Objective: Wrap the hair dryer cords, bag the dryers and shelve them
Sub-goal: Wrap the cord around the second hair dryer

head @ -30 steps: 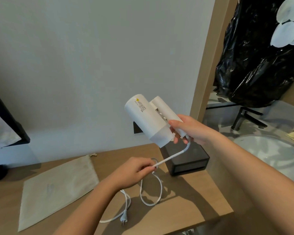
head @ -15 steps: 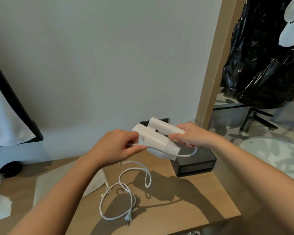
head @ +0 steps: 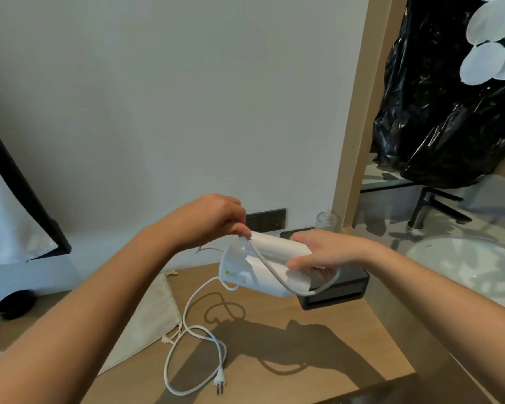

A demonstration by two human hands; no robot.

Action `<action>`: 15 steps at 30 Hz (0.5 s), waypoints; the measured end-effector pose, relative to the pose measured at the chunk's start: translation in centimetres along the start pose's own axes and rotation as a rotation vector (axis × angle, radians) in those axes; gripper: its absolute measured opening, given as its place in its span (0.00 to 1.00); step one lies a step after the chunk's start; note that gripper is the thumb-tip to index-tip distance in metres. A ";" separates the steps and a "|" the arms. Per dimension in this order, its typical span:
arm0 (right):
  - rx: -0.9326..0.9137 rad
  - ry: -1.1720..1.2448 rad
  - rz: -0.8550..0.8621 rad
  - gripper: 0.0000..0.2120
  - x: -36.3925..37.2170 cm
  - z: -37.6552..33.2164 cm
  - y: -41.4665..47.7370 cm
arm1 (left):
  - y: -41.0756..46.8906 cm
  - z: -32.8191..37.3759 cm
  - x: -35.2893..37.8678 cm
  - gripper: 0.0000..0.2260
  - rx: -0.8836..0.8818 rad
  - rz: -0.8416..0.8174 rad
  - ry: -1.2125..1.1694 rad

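Note:
A white folded hair dryer (head: 254, 271) is held level above the wooden counter (head: 318, 339). My right hand (head: 321, 253) grips its folded handle end. My left hand (head: 213, 220) pinches the white cord (head: 263, 262) at the top of the dryer, where one turn of it crosses the body. The rest of the cord hangs down and loops on the counter, ending in the plug (head: 218, 386). A beige drawstring bag (head: 149, 319) lies flat on the counter to the left, partly under my left forearm.
A black box (head: 336, 293) sits on the counter behind the dryer, by a wall socket (head: 266, 221) and a glass (head: 326, 221). To the right are a basin (head: 461, 266), a dark tap (head: 429, 205) and a black plastic bag (head: 449, 112). A dark round object (head: 15, 304) lies at far left.
The dryer came down from raised to level. My left hand lifted the cord from below and laid it over the dryer body. The loose cord on the counter has shifted.

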State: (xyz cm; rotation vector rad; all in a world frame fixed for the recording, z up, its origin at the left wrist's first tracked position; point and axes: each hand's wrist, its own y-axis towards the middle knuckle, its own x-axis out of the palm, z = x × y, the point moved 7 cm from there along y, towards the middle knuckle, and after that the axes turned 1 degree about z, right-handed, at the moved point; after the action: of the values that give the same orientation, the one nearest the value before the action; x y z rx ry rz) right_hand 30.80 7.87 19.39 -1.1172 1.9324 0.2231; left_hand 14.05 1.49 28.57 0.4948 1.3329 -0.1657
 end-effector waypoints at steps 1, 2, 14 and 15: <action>-0.012 -0.033 0.015 0.14 0.0 -0.2 0.0 | 0.6 0.5 -0.2 0.13 0.025 0.002 0.025; -0.015 -0.054 0.032 0.15 0.1 -0.3 0.0 | 1.2 0.9 -0.2 0.14 0.046 0.000 0.049; -0.074 0.206 -0.040 0.18 1.9 -1.7 -1.3 | 4.8 3.3 1.0 0.13 0.193 -0.057 0.117; -0.077 0.181 -0.033 0.19 1.9 -1.7 -1.4 | 4.8 3.4 1.3 0.13 0.210 -0.060 0.112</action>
State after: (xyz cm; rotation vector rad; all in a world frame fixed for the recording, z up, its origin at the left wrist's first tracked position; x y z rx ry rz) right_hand 30.48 4.96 19.37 -1.2559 2.0773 0.1856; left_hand 19.23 4.50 29.04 0.6492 1.4479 -0.3339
